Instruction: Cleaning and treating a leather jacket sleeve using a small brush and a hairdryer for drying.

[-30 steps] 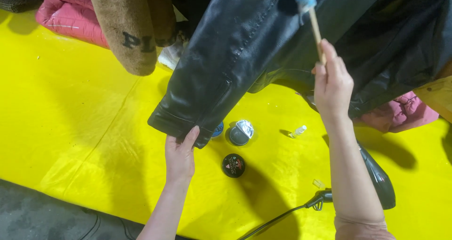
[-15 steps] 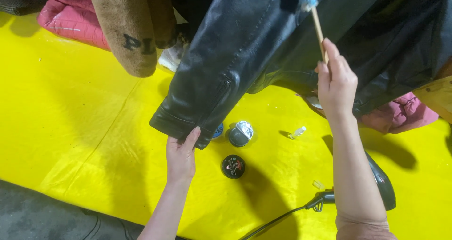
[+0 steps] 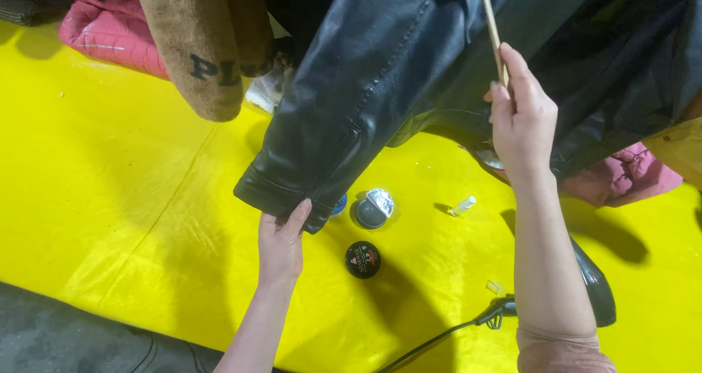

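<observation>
A black leather jacket (image 3: 409, 58) hangs over a yellow sheet (image 3: 131, 197), one sleeve (image 3: 329, 132) slanting down to the left. My left hand (image 3: 281, 241) grips the sleeve's cuff from below. My right hand (image 3: 521, 121) is raised against the jacket and holds a thin wooden stick (image 3: 493, 25) upright, its pale blue tip at the top edge of the view touching the leather. Below the cuff lie an open round tin with a silvery inside (image 3: 373, 208) and a black round lid (image 3: 363, 260).
A brown sleeve (image 3: 201, 44) hangs at the upper left beside a pink garment (image 3: 110, 36). More pink cloth (image 3: 621, 175) lies at the right. A small pale vial (image 3: 462, 206) rests on the sheet. A black corded device (image 3: 596, 292) sits under my right forearm.
My right hand has slid slightly down and right along the jacket with the stick. My left hand keeps its hold on the cuff.
</observation>
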